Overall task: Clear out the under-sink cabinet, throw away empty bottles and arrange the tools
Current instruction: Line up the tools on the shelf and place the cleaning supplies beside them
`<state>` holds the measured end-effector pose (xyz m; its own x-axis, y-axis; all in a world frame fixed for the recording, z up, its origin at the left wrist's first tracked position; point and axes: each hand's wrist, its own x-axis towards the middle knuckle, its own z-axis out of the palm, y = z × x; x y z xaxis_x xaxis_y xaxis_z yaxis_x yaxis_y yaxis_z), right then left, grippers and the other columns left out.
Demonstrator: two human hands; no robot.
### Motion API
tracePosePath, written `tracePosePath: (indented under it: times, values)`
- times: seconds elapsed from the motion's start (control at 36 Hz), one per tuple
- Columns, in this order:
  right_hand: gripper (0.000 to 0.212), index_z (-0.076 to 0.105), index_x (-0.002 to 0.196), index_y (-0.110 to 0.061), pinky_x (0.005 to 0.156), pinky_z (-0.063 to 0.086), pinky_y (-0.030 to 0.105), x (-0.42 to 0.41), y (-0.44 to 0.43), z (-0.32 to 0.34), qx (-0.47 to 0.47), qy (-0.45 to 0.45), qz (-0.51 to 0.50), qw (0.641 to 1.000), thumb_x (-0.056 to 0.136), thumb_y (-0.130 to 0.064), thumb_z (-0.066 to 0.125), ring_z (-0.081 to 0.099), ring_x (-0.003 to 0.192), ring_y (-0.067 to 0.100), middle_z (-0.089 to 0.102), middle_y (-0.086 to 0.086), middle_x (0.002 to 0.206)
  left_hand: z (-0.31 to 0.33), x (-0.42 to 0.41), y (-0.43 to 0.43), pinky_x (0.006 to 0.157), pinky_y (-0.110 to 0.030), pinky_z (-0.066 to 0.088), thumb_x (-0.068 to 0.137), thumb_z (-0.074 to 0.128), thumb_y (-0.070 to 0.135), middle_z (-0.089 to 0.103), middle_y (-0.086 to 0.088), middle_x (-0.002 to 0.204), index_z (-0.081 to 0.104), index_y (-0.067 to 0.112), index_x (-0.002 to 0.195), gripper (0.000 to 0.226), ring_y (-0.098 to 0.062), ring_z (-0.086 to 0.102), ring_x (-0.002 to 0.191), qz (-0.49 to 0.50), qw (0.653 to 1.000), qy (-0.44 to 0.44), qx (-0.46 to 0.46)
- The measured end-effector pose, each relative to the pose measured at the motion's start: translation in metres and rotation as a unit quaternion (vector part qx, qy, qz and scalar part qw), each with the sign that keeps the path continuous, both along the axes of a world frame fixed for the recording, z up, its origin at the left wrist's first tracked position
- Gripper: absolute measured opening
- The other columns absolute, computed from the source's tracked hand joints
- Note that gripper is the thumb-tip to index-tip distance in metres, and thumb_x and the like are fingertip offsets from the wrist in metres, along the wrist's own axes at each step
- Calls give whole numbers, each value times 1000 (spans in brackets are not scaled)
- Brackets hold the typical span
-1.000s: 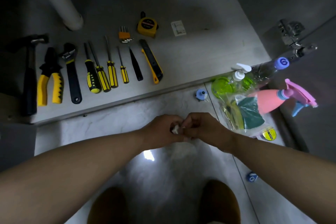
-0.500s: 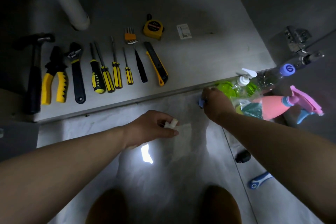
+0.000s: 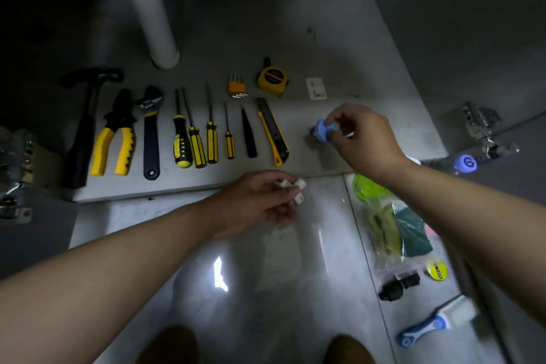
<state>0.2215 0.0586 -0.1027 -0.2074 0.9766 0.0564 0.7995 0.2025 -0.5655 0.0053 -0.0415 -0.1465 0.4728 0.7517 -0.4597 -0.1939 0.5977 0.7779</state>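
Head view: the tools (image 3: 189,127) lie in a neat row on the cabinet floor (image 3: 369,68). The right hand (image 3: 365,139) holds a small blue part (image 3: 324,130) in a narrow pinch over the open floor right of the knife (image 3: 273,131). The left hand (image 3: 260,201) grips small white pieces (image 3: 297,190) at the cabinet's front edge. This looks like the arranging step. Next, the blue part probably wants setting down in line, then the white ones.

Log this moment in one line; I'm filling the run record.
left hand: holds white pieces | right hand: holds blue piece over cabinet floor | tools: in row
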Motion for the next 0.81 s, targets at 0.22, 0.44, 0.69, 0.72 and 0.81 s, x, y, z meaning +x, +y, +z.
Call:
tracePosePath:
  times: [0.22, 0.44, 0.69, 0.72, 0.81]
  values:
    - [22, 71, 102, -18, 70, 35, 22, -41, 52, -9, -19, -89, -22, 996, 87, -7, 60, 64, 95, 28, 67, 13, 108, 6, -8, 11, 81, -31, 63, 96, 62, 9, 75, -16, 104, 59, -8, 120, 30, -24, 74, 88, 72, 997, -8, 0]
    - [20, 75, 106, -8, 71, 36, 18, -61, 69, -8, -49, -94, -8, 994, 88, -9, 65, 64, 102, 25, 70, 13, 111, 2, -14, 14, 77, -22, 59, 97, 59, 12, 74, -10, 102, 68, 9, 119, 24, -14, 73, 85, 109, 993, -35, 13]
    - [38, 63, 127, -14, 71, 37, 17, -64, 56, -7, -74, -40, -67, 994, 91, -8, 56, 58, 92, 16, 63, 10, 119, 2, -14, 21, 83, -21, 57, 98, 58, 15, 75, -12, 111, 71, 11, 114, 22, -16, 72, 98, 126, 990, -62, 19]
    - [29, 68, 116, -15, 70, 38, 19, -65, 48, -6, -62, -15, -74, 995, 91, -9, 56, 59, 88, 16, 66, 5, 108, 3, -14, 23, 82, -20, 57, 99, 57, 13, 76, -9, 109, 71, 11, 114, 21, -15, 72, 98, 127, 990, -58, 21]
    - [18, 72, 84, -22, 66, 48, 28, -64, 22, 4, -120, 127, -75, 982, 94, -19, 57, 66, 76, 15, 68, -9, 76, 6, -11, 28, 81, -20, 57, 100, 54, 11, 77, -4, 108, 69, 10, 114, 20, -12, 73, 98, 139, 988, -57, 28]
